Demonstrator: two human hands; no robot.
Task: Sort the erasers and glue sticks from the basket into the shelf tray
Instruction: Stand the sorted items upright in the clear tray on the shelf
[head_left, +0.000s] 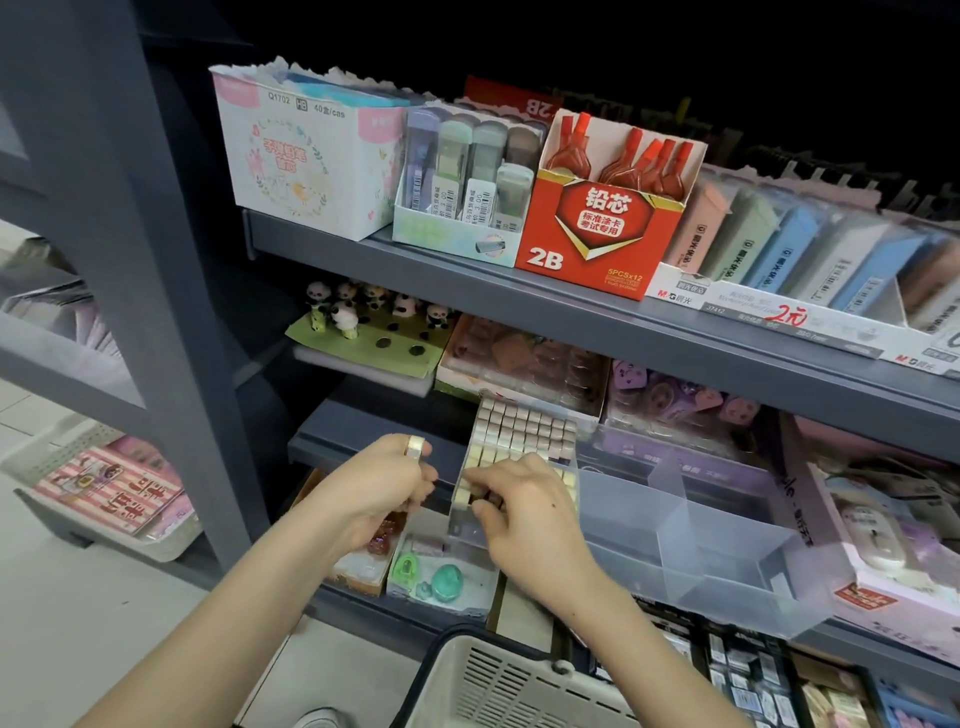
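Observation:
A clear plastic shelf tray (691, 525) with dividers juts out from the middle shelf. Its left compartment holds rows of small pale erasers (524, 431), packed on end. My right hand (524, 512) reaches into the front of that compartment, and its fingertips pinch a small eraser at the front row. My left hand (379, 488) hovers just left of the tray with curled fingers and grips a small pale eraser (414, 447) that sticks up between them. The cream basket (498, 680) with a dark handle sits low in front of me; its contents are out of view.
The upper shelf (571, 306) carries boxes of pencil leads and erasers. Panda figures (343, 312) and other trays sit behind the clear tray. Small boxes of trinkets (441, 577) lie on the shelf below my hands. A white crate (109, 493) stands at left on the floor.

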